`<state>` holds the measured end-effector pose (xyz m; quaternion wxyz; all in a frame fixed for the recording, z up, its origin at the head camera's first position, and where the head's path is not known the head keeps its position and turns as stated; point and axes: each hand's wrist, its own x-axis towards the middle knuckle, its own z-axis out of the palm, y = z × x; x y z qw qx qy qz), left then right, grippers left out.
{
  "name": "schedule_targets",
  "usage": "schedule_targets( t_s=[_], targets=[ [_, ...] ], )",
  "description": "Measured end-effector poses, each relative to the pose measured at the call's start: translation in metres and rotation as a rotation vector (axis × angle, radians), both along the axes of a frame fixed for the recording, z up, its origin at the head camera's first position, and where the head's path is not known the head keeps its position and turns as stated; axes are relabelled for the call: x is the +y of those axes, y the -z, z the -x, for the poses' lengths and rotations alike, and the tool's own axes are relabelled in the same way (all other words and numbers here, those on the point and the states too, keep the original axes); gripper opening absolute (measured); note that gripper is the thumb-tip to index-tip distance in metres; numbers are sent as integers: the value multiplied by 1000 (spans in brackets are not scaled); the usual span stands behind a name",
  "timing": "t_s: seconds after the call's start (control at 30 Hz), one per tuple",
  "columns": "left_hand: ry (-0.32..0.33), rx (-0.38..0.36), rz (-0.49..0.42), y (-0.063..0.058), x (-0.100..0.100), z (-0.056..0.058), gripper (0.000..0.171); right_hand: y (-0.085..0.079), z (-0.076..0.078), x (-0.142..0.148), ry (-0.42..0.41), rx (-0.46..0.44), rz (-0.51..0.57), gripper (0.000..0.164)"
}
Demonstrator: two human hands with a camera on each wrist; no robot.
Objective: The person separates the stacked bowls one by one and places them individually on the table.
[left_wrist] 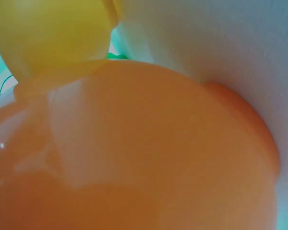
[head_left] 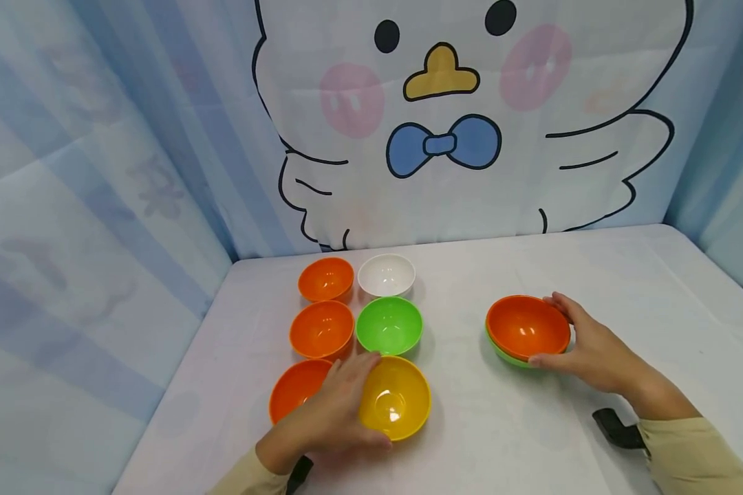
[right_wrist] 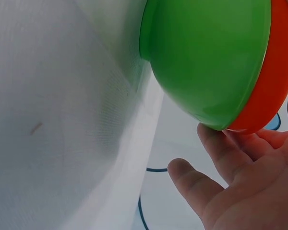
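My left hand (head_left: 337, 412) grips the left side of a yellow bowl (head_left: 399, 402), thumb at its near edge and fingers at its far rim. Under that hand, partly hidden, is an orange bowl (head_left: 297, 388); it fills much of the left wrist view, beside the yellow bowl (left_wrist: 53, 38). Over on the right, my right hand (head_left: 600, 354) holds an orange-red bowl (head_left: 526, 326) by its right side. This bowl sits nested in a green bowl (head_left: 509, 355), whose base meets the table in the right wrist view. Fingertips touch near the two rims there.
Behind the yellow bowl stand a green bowl (head_left: 389, 326) and a white bowl (head_left: 386, 276). Two more orange bowls, a middle one (head_left: 320, 330) and a far one (head_left: 325, 280), line up on their left. A white cloth covers the table (head_left: 470, 447); a printed curtain (head_left: 446, 206) hangs behind.
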<state>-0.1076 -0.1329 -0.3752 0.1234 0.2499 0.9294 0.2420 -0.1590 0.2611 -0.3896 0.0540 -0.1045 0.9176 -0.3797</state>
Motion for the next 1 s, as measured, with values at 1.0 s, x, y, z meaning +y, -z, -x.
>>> schedule_targets(
  t_s=[1.0],
  targets=[
    [230, 67, -134, -86, 44, 6, 108, 2, -6, -4, -61, 18, 63, 114]
  ],
)
